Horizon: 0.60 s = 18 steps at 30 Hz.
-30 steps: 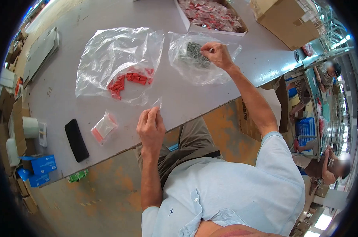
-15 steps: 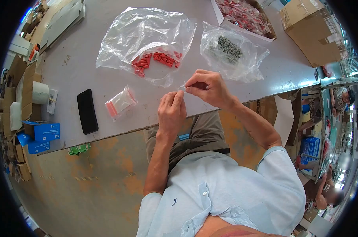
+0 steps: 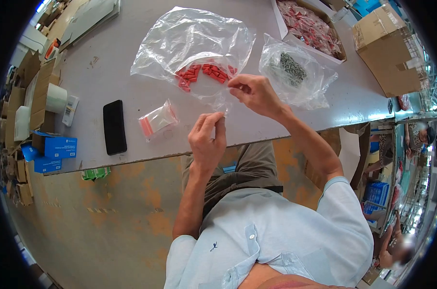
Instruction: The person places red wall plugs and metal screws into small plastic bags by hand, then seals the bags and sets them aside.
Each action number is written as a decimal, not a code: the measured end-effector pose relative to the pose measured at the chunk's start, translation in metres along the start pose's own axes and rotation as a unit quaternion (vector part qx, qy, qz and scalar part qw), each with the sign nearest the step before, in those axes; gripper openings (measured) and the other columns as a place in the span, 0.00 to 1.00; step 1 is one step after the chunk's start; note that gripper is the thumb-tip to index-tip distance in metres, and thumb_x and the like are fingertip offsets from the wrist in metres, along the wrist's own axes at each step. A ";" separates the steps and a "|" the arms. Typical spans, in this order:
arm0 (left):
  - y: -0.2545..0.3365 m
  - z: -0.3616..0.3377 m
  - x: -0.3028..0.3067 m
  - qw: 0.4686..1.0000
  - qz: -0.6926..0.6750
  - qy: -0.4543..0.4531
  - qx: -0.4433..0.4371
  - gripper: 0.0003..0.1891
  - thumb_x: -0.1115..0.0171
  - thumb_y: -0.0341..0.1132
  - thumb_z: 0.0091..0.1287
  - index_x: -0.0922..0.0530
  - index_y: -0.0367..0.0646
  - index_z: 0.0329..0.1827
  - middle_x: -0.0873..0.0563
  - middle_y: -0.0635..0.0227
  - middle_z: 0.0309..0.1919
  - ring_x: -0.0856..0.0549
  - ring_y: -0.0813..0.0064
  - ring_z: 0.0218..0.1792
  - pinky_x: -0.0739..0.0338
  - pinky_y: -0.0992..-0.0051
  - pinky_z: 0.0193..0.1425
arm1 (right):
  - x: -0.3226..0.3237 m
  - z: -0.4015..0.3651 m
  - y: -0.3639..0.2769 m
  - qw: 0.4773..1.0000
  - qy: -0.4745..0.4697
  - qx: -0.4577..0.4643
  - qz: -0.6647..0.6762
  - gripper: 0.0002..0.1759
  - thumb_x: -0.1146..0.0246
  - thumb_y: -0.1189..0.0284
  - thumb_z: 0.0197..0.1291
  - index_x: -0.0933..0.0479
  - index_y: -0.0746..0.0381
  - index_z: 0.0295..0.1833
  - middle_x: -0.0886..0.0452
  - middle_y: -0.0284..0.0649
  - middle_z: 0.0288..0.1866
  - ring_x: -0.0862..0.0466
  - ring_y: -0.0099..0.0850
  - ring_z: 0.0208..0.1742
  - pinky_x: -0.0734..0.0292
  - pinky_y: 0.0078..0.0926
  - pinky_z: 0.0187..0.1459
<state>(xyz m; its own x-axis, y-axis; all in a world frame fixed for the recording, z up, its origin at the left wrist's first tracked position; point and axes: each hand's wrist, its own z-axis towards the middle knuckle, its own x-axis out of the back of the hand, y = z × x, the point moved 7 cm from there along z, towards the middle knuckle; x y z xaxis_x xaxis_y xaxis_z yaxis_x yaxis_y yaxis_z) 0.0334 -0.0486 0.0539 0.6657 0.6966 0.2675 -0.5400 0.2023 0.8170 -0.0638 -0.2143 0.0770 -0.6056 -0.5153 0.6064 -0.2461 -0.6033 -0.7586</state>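
Note:
My left hand [image 3: 208, 137] is closed in a pinch near the table's front edge, on a small clear plastic bag [image 3: 224, 109] that rises from its fingertips. Up and to the right, my right hand [image 3: 254, 94] has its thumb and fingers pressed together beside the red plugs; what it holds, if anything, is too small to make out. Red plugs [image 3: 215, 72] lie at the mouth of a large clear bag [image 3: 194, 38]. Dark screws [image 3: 292, 69] fill part of another clear bag [image 3: 324, 79]. A pack of small red-striped bags [image 3: 158, 121] lies left of my left hand.
A black phone [image 3: 114, 127] lies on the table [image 3: 180, 139] at the left, near blue boxes [image 3: 59, 148] and a white roll [image 3: 57, 98]. A tray of packed red bags [image 3: 309, 28] and a cardboard box [image 3: 387, 50] stand at the back right. People are at the far right.
My hands have come apart: the right has moved up toward the red plugs, while the left stays low with the small bag. The whole view has shifted slightly.

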 end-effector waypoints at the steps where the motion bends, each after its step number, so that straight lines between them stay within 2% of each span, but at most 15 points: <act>1: -0.004 0.001 0.003 1.000 0.016 0.012 -0.007 0.08 0.31 0.20 0.66 0.14 0.37 0.46 0.11 0.58 0.37 0.11 0.64 0.34 0.16 0.70 0.41 | -0.006 0.010 0.002 1.000 -0.001 0.001 0.002 0.08 0.29 0.75 0.67 0.15 0.68 0.48 0.13 0.37 0.33 0.15 0.22 0.31 0.18 0.23 0.34; 3: -0.010 -0.001 0.004 0.999 0.031 0.026 -0.015 0.08 0.31 0.20 0.66 0.14 0.37 0.46 0.11 0.59 0.37 0.11 0.65 0.34 0.17 0.70 0.41 | -0.021 0.032 0.000 0.995 -0.018 0.072 -0.065 0.12 0.30 0.75 0.65 0.16 0.67 0.52 0.11 0.45 0.40 0.10 0.35 0.38 0.15 0.33 0.41; 4: -0.011 -0.002 0.002 0.999 0.042 0.020 -0.022 0.08 0.31 0.20 0.66 0.14 0.37 0.46 0.11 0.59 0.36 0.11 0.64 0.34 0.17 0.70 0.40 | -0.026 0.045 0.007 0.995 -0.017 0.074 -0.066 0.12 0.30 0.75 0.65 0.16 0.67 0.52 0.11 0.45 0.40 0.10 0.35 0.38 0.15 0.33 0.41; 6: -0.014 -0.005 -0.001 0.998 0.054 0.014 -0.027 0.08 0.31 0.20 0.66 0.14 0.37 0.46 0.11 0.59 0.36 0.11 0.64 0.34 0.17 0.70 0.40 | -0.040 0.064 0.006 0.976 -0.011 0.124 -0.181 0.10 0.34 0.72 0.67 0.18 0.69 0.48 0.13 0.48 0.47 0.10 0.46 0.44 0.15 0.42 0.45; 9: -0.018 -0.006 -0.003 0.997 0.071 0.006 -0.031 0.08 0.31 0.20 0.66 0.14 0.37 0.46 0.11 0.59 0.36 0.11 0.63 0.34 0.17 0.69 0.39 | -0.053 0.079 0.011 0.963 -0.026 0.088 -0.255 0.11 0.34 0.70 0.68 0.19 0.68 0.47 0.15 0.48 0.47 0.11 0.46 0.48 0.15 0.43 0.49; 13: -0.018 -0.006 -0.001 0.996 0.074 0.016 -0.044 0.08 0.32 0.20 0.66 0.14 0.38 0.46 0.11 0.59 0.36 0.11 0.62 0.34 0.17 0.67 0.38 | -0.067 0.091 0.023 0.958 -0.061 0.047 -0.275 0.09 0.34 0.70 0.68 0.18 0.66 0.45 0.15 0.48 0.46 0.11 0.47 0.47 0.15 0.43 0.51; 15: -0.016 -0.007 0.000 0.996 0.076 0.019 -0.045 0.08 0.32 0.20 0.66 0.14 0.38 0.46 0.11 0.59 0.37 0.11 0.61 0.34 0.17 0.67 0.38 | -0.062 0.082 0.013 0.968 -0.060 0.106 -0.219 0.09 0.32 0.70 0.67 0.17 0.66 0.42 0.14 0.47 0.44 0.11 0.45 0.41 0.15 0.42 0.44; 16: -0.016 -0.008 0.000 0.996 0.078 0.016 -0.033 0.09 0.32 0.20 0.65 0.14 0.37 0.47 0.12 0.58 0.37 0.12 0.58 0.37 0.17 0.64 0.41 | -0.058 0.077 0.008 0.968 -0.061 0.107 -0.220 0.09 0.32 0.70 0.67 0.17 0.66 0.42 0.14 0.47 0.44 0.11 0.45 0.41 0.15 0.42 0.44; 18: -0.019 -0.009 -0.001 0.997 0.079 0.016 -0.017 0.10 0.33 0.19 0.64 0.15 0.37 0.47 0.13 0.57 0.38 0.13 0.55 0.39 0.16 0.61 0.45 | -0.043 0.062 -0.003 0.990 -0.037 0.090 -0.101 0.10 0.27 0.69 0.65 0.14 0.65 0.43 0.15 0.41 0.36 0.15 0.32 0.32 0.21 0.33 0.34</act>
<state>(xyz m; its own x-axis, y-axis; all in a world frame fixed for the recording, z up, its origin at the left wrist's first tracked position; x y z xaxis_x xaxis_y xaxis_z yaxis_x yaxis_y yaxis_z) 0.0389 -0.0470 0.0335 0.5549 0.7433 0.3736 -0.6538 0.1120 0.7483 0.0103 -0.2283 0.0678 -0.4984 -0.4122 0.7627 -0.2135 -0.7943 -0.5688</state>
